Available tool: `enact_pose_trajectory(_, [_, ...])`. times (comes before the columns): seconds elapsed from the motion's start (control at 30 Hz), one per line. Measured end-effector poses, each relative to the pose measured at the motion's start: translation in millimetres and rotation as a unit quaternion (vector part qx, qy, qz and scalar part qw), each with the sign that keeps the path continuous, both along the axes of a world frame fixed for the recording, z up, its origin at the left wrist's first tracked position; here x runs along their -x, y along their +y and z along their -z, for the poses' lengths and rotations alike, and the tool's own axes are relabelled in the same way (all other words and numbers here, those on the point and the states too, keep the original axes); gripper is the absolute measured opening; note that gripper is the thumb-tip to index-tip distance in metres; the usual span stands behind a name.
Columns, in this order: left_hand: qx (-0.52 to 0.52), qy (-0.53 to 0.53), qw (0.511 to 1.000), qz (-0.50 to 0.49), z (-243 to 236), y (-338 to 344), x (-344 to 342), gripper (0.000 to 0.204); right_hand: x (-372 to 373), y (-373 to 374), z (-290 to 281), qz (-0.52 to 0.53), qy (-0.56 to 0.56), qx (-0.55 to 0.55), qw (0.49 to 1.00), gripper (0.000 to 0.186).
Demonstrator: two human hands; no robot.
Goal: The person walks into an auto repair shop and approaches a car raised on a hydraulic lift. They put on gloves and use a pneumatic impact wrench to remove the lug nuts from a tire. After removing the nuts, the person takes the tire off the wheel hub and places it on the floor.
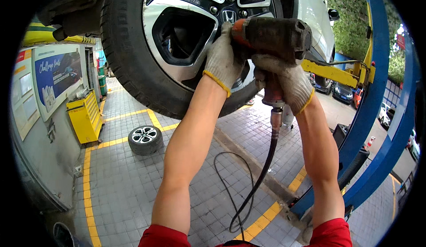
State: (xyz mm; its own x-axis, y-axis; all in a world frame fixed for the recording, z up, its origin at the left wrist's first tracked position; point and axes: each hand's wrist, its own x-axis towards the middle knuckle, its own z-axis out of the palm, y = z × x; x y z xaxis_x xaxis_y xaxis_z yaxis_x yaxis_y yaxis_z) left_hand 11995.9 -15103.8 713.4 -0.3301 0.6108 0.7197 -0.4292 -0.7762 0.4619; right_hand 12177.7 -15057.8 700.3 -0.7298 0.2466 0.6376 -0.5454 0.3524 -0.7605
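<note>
Both my hands wear pale knit work gloves with yellow cuffs and hold an air impact wrench (277, 36), dark with a red-orange front ring. My right hand (290, 80) is closed around its handle. Against the front end rests my left hand (224, 54), its thumb up and its other fingers mostly hidden. The wrench is up at a raised car wheel, with a black tyre (126, 56) and a silver-and-black alloy rim (179, 69). Lug nuts (214, 10) show around the hub; the wrench's working tip is hidden. From the handle's base hangs a black air hose (262, 171).
A white car (310, 7) is raised beside a blue lift post (370, 74) with a yellow arm (330, 74). Another wheel (145, 139) lies on the grey paved floor. A yellow tool cabinet (85, 117) stands along the left wall. The hose loops across the floor.
</note>
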Motion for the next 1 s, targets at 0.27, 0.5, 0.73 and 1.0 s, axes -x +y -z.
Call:
enact_pose_trajectory(0.27, [-0.025,-0.042,0.999,0.015,-7,5,-5,0.051,3,11,-4,0.057,0.035,-0.040,0.997,0.027])
enact_pose_trajectory(0.5, [-0.048,-0.026,0.998,0.034,-10,-4,-34,0.057,-15,4,-5,0.000,0.038,0.013,0.999,0.032])
enact_pose_trajectory(0.73, [-0.034,0.015,0.999,0.032,-40,53,-40,0.044,-21,34,-30,0.003,0.087,0.046,0.995,0.030])
enact_pose_trajectory(1.0, [-0.007,-0.047,0.999,0.005,-48,75,-28,0.043,0,64,-45,-0.024,0.082,0.029,0.996,0.034])
